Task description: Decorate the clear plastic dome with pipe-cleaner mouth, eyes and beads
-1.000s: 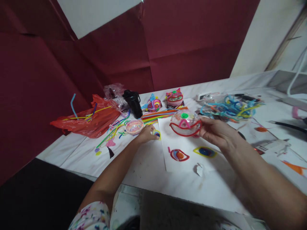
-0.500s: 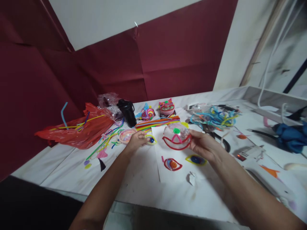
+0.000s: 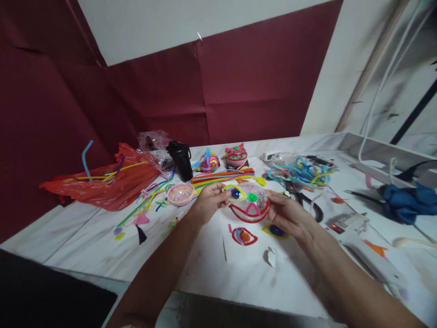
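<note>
Above the white sheet [image 3: 235,259], with a clear dome [image 3: 261,195] as the middle of the dial, both hands meet at the work. The right hand [image 3: 287,214] comes in at four o'clock and grips the dome's near edge, thumb and fingers curled round it. Green, pink and red trim on the dome faces the viewer: a round green patch, a pink triangle below it and a curved red mouth at the bottom.

At about ten o'clock, the left hand [image 3: 212,200] pinches a yellow-rimmed eye [image 3: 235,193] with a blue centre by its outer tip, thumb against fingertips. This eye overlaps the dome in the view; whether the two touch cannot be told.

On the sheet, a red-rimmed eye [image 3: 244,236] lies at six o'clock, a second yellow eye [image 3: 276,231] between four and five, partly behind the right hand, and a crumpled scrap [image 3: 271,257] at five. A shallow bowl [image 3: 180,194] sits at nine, a black bottle [image 3: 180,161] stands at ten, and a blue tangle [image 3: 302,173] spreads at two.
</note>
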A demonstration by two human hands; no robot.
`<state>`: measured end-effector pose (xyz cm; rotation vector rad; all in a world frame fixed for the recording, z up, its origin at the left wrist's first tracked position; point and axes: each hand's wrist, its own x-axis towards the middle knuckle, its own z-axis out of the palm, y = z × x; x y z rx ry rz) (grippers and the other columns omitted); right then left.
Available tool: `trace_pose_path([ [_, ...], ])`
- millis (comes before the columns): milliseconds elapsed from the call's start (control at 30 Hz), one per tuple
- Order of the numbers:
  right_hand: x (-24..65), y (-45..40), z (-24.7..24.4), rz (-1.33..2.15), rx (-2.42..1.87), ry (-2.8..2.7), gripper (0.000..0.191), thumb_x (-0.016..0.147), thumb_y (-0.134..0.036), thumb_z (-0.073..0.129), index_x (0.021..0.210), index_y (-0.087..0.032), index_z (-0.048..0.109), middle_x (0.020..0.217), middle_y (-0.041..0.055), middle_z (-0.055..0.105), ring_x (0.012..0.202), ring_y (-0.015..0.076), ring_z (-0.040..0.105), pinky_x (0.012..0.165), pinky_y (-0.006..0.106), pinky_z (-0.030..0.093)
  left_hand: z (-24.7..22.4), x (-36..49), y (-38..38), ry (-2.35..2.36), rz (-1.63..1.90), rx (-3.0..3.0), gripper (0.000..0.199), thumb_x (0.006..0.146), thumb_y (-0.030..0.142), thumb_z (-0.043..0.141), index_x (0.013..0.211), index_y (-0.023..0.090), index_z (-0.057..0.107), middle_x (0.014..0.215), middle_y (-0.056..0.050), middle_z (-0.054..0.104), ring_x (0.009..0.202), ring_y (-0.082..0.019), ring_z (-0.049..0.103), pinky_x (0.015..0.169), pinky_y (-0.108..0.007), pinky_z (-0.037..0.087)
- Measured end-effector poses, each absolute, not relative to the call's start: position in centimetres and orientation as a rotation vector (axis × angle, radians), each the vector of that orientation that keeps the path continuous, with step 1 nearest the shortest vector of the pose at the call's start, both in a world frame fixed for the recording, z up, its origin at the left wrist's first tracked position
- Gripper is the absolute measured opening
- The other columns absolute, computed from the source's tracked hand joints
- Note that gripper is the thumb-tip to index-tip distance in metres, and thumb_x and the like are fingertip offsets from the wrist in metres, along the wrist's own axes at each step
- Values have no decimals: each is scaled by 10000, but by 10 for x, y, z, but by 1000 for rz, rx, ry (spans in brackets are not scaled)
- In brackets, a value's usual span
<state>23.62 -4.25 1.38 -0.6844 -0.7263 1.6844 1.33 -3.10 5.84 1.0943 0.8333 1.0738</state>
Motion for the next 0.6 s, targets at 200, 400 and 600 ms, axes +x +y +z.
trace_pose_path([
  [200,237,-39,6,1709,-651,-701,104,770,-108,639,821,-197,654,780,20,705,688,136,670,749,241,599,57,16,-35,837,1096,1085,539,465,360,915,809,159,551,592,60,575,503,-61,528,501,-201,344],
  [400,238,-40,0,1696,-670,-735,84,773,-152,648,826,-211,678,809,21,708,709,146,670,766,256,594,51,19,-37,871,1119,1053,503,482,319,908,803,158,556,628,44,594,506,-57,530,506,-204,343],
  [600,237,-43,-1,1653,-692,-802,23,757,-206,682,759,-224,669,724,-1,675,630,140,644,759,274,594,45,19,-35,865,1124,1031,502,469,341,908,767,152,551,620,29,595,497,-51,502,470,-197,264],
])
